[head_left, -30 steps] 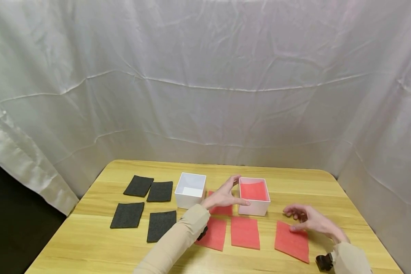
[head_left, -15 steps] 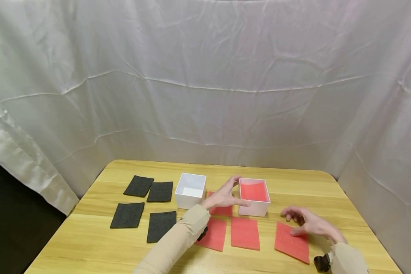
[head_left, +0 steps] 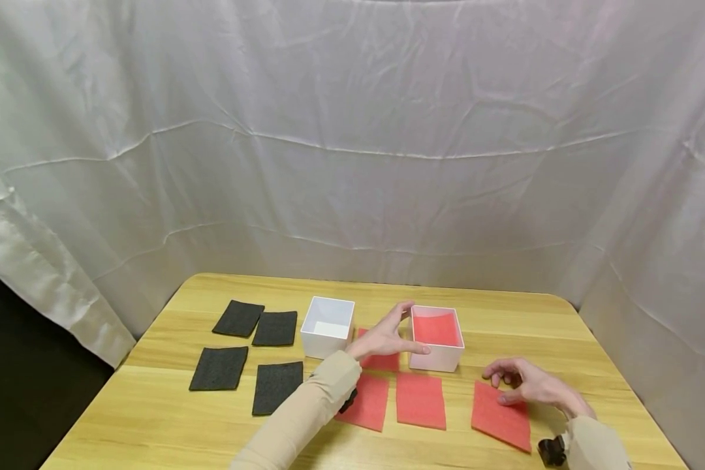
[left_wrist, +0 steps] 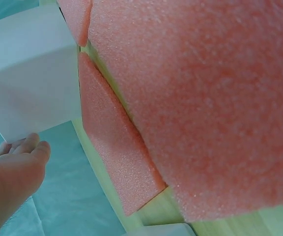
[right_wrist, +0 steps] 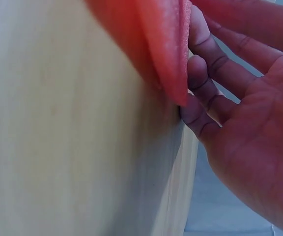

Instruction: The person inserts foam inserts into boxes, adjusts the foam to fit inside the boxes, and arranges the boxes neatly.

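Observation:
In the head view, my left hand [head_left: 384, 336] reaches round a white box [head_left: 435, 358], thumb along its front wall and fingers at its far left corner. Inside that box lies red foam [head_left: 436, 328]. To the right, my right hand [head_left: 534, 385] pinches a red foam sheet [head_left: 499, 418] at its far edge, thumb on top. Seen from the right wrist, the fingertips [right_wrist: 196, 71] press against the raised edge of this red foam sheet [right_wrist: 166, 49]. The right thumb's contact is out of sight there.
A second white box [head_left: 327, 329] stands left of the first. Several more red foam sheets [head_left: 421, 399] lie in front of and between the boxes, partly under my left forearm. Several black sheets [head_left: 277, 388] lie on the wooden table [head_left: 147, 418] at left. Pale curtains [head_left: 352, 196] surround it.
My right hand has shifted slightly left and toward the table's near edge over the red foam sheet. My left hand stays at the box.

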{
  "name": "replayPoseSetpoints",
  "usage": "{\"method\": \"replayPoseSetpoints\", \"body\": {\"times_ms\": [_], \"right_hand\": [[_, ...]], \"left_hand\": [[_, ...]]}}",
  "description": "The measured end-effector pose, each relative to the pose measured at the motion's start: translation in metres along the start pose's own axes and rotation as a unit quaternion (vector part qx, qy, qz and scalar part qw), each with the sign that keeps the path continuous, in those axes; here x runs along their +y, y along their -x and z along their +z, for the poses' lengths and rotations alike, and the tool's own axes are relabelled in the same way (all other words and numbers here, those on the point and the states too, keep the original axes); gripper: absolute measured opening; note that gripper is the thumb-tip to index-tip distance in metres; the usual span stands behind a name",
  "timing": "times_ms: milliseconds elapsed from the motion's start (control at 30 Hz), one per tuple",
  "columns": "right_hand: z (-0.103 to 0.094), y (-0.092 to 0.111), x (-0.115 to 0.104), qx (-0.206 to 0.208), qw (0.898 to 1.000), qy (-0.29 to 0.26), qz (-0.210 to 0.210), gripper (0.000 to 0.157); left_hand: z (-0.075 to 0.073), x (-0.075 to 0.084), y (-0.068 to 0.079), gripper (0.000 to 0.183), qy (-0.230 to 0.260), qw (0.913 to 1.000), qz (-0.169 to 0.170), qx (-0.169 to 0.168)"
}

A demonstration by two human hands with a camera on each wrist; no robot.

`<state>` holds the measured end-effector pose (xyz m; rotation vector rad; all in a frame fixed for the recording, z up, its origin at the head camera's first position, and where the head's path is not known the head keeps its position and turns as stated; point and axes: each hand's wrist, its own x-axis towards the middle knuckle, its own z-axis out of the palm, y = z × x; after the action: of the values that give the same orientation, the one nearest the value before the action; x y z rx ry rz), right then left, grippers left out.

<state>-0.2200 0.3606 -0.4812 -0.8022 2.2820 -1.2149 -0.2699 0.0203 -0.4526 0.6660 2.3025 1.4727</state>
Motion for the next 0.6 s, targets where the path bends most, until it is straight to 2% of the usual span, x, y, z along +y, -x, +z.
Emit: {"method": "replayPoseSetpoints", "body": {"times_ms": [200, 600], "right_hand": [[-0.0001, 0.0003, -0.0010, 0.003, 1.000, 0.007, -0.003, 0.038], [0.0016, -0.0012, -0.0033, -0.012, 0.999, -0.003, 0.030, 0.041]], "left_hand": [[0.0000, 0.0007, 0.0002, 0.099, -0.004, 1.0000, -0.002, 0.002], [0.0005, 0.0001, 0.0003, 0.100, 0.002, 1.0000, -0.002, 0.000]]}}
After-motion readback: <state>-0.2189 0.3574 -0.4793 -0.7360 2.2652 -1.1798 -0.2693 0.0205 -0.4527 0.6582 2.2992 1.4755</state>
